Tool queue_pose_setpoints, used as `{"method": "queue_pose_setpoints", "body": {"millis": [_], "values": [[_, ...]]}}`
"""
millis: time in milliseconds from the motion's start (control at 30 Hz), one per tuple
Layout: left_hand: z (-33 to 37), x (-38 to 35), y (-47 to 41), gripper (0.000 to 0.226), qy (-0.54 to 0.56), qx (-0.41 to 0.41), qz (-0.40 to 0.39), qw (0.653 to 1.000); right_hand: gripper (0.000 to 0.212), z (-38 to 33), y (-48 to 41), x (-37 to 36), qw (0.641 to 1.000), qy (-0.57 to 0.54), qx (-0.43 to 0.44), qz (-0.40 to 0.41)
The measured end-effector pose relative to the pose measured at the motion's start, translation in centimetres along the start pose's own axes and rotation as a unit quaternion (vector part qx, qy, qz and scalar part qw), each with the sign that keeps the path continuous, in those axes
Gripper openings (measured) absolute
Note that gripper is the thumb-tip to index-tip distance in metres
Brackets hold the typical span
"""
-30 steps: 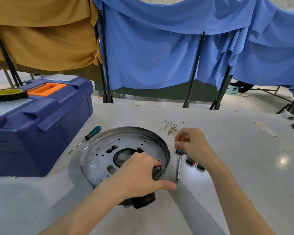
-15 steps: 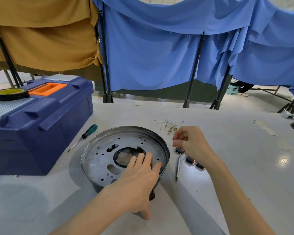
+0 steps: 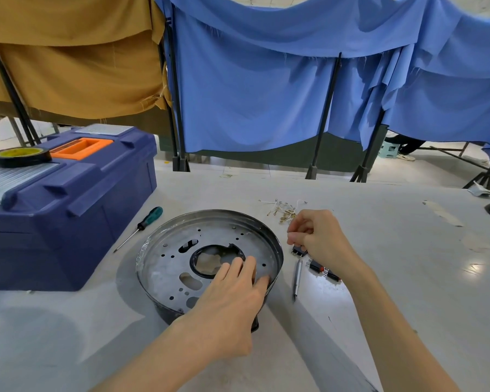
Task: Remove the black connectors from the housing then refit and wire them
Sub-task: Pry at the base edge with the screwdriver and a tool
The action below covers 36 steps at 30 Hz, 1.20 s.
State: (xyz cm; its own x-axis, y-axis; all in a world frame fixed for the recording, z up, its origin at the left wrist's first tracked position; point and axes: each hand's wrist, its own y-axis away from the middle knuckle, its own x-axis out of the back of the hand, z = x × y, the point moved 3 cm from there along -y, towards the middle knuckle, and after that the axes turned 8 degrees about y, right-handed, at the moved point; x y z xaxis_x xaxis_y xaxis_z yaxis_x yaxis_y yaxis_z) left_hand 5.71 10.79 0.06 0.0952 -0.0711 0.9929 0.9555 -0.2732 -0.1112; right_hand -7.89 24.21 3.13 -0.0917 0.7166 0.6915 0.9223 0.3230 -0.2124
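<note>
The round metal housing (image 3: 181, 250) lies on the grey table with a black ring round its central hole. My left hand (image 3: 227, 301) rests flat on its near right part, fingers straight, fingertips by the ring. Just right of the rim, my right hand (image 3: 317, 239) has its fingers curled. A small black connector (image 3: 299, 251) with pins shows right under it and seems pinched there; the grip itself is hidden. A black part of the housing pokes out below my left wrist (image 3: 255, 325).
A thin metal pen-like tool (image 3: 297, 278) and a black-and-red part (image 3: 323, 271) lie right of the housing. Loose wires and terminals (image 3: 283, 210) are behind my right hand. A green-handled screwdriver (image 3: 146, 223) lies by the blue toolbox (image 3: 68, 199), which carries a tape roll (image 3: 20, 156).
My left hand let go of the housing's near edge and moved onto its plate, fingers spread flat. My right hand has barely moved.
</note>
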Motion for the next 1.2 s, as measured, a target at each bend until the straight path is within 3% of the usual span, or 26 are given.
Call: {"method": "queue_pose_setpoints", "body": {"millis": [233,400,633,800,933,1033,1200], "values": [[-0.3,-0.3,-0.1,0.07,0.006,0.0,0.007,1.0,0.016,0.0,0.1,0.0,1.0,0.001,-0.002,-0.001],[-0.2,-0.2,-0.3,0.049,0.005,-0.002,0.01,1.0,0.017,0.1,0.3,0.0,1.0,-0.011,-0.009,-0.003],[-0.2,-0.2,-0.7,0.051,0.004,0.001,0.01,1.0,0.01,0.6,0.6,-0.1,0.998,-0.056,-0.03,-0.011],[-1.7,2.5,-2.2,0.035,0.061,0.031,-0.041,0.997,0.008,1.1,0.9,0.0,0.995,-0.075,-0.057,-0.017],[-4.0,6.4,-4.1,0.05,0.172,0.089,-0.113,0.974,0.005,0.8,1.1,0.0,0.986,-0.151,-0.061,-0.02],[-5.5,8.8,-5.3,0.05,0.256,0.132,-0.128,0.949,0.004,0.5,1.1,-0.1,0.974,-0.212,-0.079,-0.003],[-6.9,10.8,-6.6,0.049,0.291,0.158,-0.122,0.936,0.007,0.0,1.3,-0.5,0.953,-0.283,-0.103,-0.019]]}}
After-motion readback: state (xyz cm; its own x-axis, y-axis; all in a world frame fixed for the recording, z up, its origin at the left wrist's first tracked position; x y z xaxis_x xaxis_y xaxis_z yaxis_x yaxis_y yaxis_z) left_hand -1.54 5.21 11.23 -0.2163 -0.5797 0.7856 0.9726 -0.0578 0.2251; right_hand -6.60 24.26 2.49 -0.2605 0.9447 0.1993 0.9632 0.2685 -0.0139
